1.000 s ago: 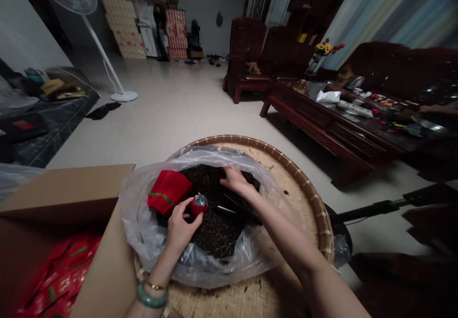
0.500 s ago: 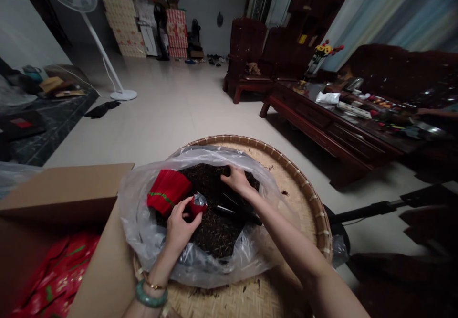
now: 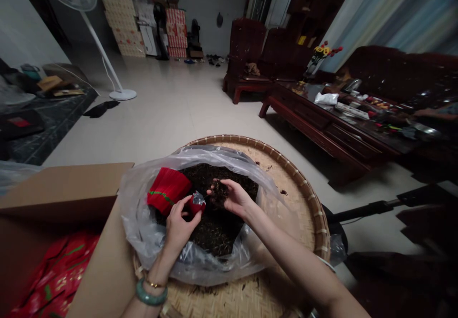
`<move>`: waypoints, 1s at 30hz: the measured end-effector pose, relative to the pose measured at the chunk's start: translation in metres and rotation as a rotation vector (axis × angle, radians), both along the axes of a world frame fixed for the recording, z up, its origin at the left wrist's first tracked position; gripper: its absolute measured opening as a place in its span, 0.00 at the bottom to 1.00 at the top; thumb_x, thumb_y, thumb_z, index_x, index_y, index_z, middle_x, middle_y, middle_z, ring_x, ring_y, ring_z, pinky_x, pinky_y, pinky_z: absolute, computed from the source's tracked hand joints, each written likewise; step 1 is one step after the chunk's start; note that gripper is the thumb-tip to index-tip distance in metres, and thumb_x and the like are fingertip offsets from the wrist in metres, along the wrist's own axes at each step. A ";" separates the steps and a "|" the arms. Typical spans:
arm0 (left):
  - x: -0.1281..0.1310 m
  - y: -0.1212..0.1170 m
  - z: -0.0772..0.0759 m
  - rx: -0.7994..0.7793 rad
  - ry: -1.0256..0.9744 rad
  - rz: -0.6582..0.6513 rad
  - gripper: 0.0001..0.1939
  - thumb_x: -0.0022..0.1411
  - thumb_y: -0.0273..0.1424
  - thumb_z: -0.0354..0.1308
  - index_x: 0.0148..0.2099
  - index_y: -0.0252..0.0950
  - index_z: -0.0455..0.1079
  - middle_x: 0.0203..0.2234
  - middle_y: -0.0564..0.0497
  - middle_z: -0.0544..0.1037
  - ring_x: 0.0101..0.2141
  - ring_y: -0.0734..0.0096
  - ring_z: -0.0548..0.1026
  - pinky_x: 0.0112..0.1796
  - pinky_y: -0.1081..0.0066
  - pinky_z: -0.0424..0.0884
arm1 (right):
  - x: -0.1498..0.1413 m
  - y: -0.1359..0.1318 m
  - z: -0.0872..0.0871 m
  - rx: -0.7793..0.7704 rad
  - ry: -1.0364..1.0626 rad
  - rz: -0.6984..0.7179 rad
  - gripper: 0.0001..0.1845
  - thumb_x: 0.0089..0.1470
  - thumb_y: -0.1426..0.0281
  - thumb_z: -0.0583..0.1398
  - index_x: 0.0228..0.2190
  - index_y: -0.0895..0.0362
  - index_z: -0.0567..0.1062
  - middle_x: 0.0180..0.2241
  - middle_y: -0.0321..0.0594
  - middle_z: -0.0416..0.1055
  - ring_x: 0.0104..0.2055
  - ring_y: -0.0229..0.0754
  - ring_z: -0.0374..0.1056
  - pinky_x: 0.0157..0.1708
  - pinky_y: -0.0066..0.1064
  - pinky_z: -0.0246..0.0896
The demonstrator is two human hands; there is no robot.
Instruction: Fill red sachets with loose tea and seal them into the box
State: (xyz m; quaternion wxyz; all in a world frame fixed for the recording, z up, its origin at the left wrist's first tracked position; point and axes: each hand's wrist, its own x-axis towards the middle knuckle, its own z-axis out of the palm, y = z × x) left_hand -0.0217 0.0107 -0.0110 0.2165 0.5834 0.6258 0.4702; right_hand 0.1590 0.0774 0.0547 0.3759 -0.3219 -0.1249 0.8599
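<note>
Filling seems underway: pouch (image 3: 196, 206) is pinched by left hand (image 3: 179, 222), leaves (image 3: 218, 194) cupped by half-curled right hand (image 3: 236, 198), careful tipping needed.

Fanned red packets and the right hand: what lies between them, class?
In the head view, a small red pouch held by the left hand, then the dark clump in the right hand, over dark leafy material.
</note>
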 end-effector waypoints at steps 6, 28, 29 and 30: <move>-0.001 0.000 0.000 0.019 0.022 0.036 0.21 0.50 0.35 0.60 0.48 0.35 0.68 0.40 0.45 0.75 0.36 0.65 0.74 0.33 0.66 0.76 | -0.008 -0.008 0.000 0.023 0.041 -0.064 0.11 0.46 0.77 0.57 0.35 0.60 0.70 0.26 0.38 0.74 0.35 0.41 0.73 0.41 0.34 0.67; 0.000 0.000 0.003 0.040 0.044 0.017 0.20 0.51 0.34 0.60 0.47 0.35 0.68 0.41 0.45 0.75 0.37 0.65 0.75 0.33 0.67 0.76 | -0.005 -0.015 0.003 -0.178 0.127 -0.198 0.13 0.57 0.68 0.50 0.31 0.62 0.70 0.29 0.48 0.74 0.37 0.43 0.73 0.35 0.33 0.71; 0.000 0.000 0.004 0.040 0.050 0.014 0.21 0.50 0.33 0.60 0.47 0.35 0.68 0.41 0.45 0.75 0.37 0.64 0.75 0.33 0.67 0.76 | -0.005 -0.015 0.001 -0.177 0.124 -0.192 0.12 0.56 0.68 0.50 0.31 0.62 0.70 0.29 0.48 0.74 0.37 0.43 0.73 0.34 0.33 0.72; 0.000 0.000 0.004 0.040 0.058 0.009 0.21 0.50 0.33 0.60 0.48 0.36 0.68 0.40 0.46 0.75 0.37 0.64 0.75 0.33 0.67 0.76 | -0.004 -0.016 0.000 -0.174 0.120 -0.183 0.12 0.56 0.69 0.50 0.32 0.62 0.70 0.30 0.48 0.74 0.37 0.43 0.73 0.34 0.33 0.72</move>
